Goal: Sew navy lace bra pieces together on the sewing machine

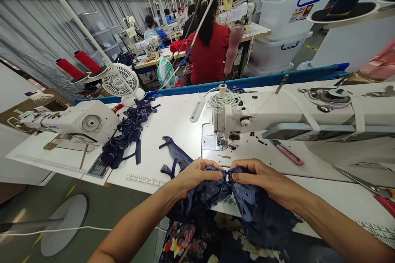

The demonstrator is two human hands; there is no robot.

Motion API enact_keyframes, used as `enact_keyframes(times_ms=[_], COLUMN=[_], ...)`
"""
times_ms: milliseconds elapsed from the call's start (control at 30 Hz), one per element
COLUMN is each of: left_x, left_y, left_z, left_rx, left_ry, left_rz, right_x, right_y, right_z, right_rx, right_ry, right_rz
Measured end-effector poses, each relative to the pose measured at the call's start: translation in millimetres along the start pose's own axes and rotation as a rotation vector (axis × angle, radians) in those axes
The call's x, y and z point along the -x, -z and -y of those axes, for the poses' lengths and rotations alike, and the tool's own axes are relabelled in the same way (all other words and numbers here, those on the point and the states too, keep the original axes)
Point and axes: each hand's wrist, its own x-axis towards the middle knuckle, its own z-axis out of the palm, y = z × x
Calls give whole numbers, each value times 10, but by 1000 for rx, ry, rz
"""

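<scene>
Both hands pinch a navy lace garment [247,201] at the front edge of the white sewing table [173,119]. My left hand [200,176] grips it between thumb and forefinger, and close beside it my right hand [256,176] does the same. A small gap in the cloth shows between the two thumbs. Part of the lace hangs down over the table edge and the flowered clothing on my lap. More navy fabric with straps [179,156] lies left of my hands. Just beyond them stands the needle area of a sewing machine [222,139], its lamp lit.
A heap of navy pieces [126,131] lies at the left, near a second sewing machine [89,121]. Pink-handled tweezers [288,152] and scissors [367,183] lie at the right. Beyond are a white fan [120,80], a person in red [210,49] and plastic bins [284,24].
</scene>
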Motion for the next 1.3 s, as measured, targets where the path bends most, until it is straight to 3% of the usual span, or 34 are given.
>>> enact_keyframes(times_ms=[333, 667, 900, 1300], left_x=[37, -6, 94, 80], left_y=[-21, 27, -46, -78], left_z=[3, 79, 7, 96], left_rx=[-37, 34, -112, -75], left_ry=[-12, 24, -55, -114], left_rz=[-8, 68, -1, -55], right_x=[-1, 23, 43, 44], right_y=[-36, -72, -81, -108], right_z=[-20, 0, -11, -41], right_rx=[146, 72, 83, 161], right_ry=[31, 32, 21, 73], right_rz=[-14, 25, 3, -37])
